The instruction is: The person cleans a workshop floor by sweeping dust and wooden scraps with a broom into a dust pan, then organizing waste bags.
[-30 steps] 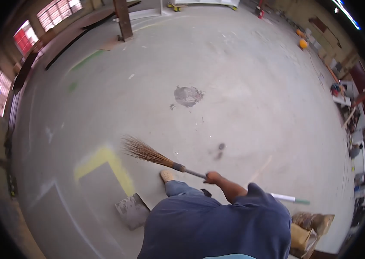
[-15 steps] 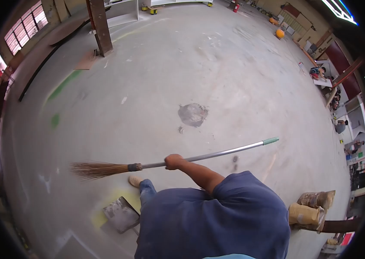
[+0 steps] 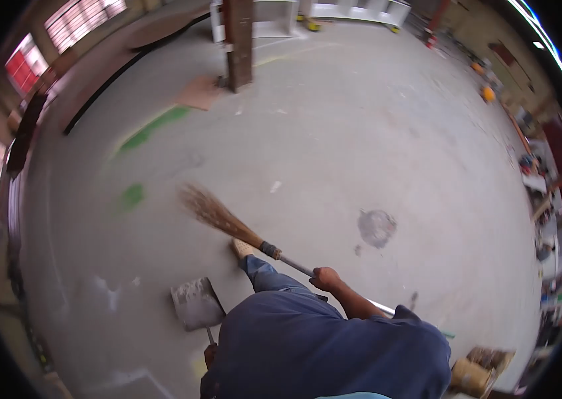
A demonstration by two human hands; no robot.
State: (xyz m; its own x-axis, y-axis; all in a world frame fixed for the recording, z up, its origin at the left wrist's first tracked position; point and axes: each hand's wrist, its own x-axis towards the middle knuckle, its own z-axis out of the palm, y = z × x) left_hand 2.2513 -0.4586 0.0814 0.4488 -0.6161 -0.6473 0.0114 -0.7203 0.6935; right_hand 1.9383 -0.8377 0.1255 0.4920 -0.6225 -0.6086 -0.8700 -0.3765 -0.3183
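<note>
In the head view my right hand (image 3: 325,278) is wrapped round the metal handle of a broom (image 3: 228,221). The stiff brown bristles point forward and left, and the back part of the handle runs behind my forearm. At my left side, my left hand (image 3: 210,356) grips the handle of a dustpan (image 3: 198,304), partly hidden by my blue shirt. Greyish marks cover the dustpan's flat pan. One of my feet, in a light shoe (image 3: 242,249), shows between the dustpan and the broom.
A dark grey round patch (image 3: 377,228) marks the concrete floor (image 3: 321,133) ahead. A brown post (image 3: 238,46) stands at the back. White shelving (image 3: 361,12) lies beyond it. Brown sacks (image 3: 480,372) sit close on my right. Several people are along the right wall.
My view has swung left, so the floor patch sits farther right. The broom's bristle end has swung forward and upward. The left hand on the dustpan's handle has come into view.
</note>
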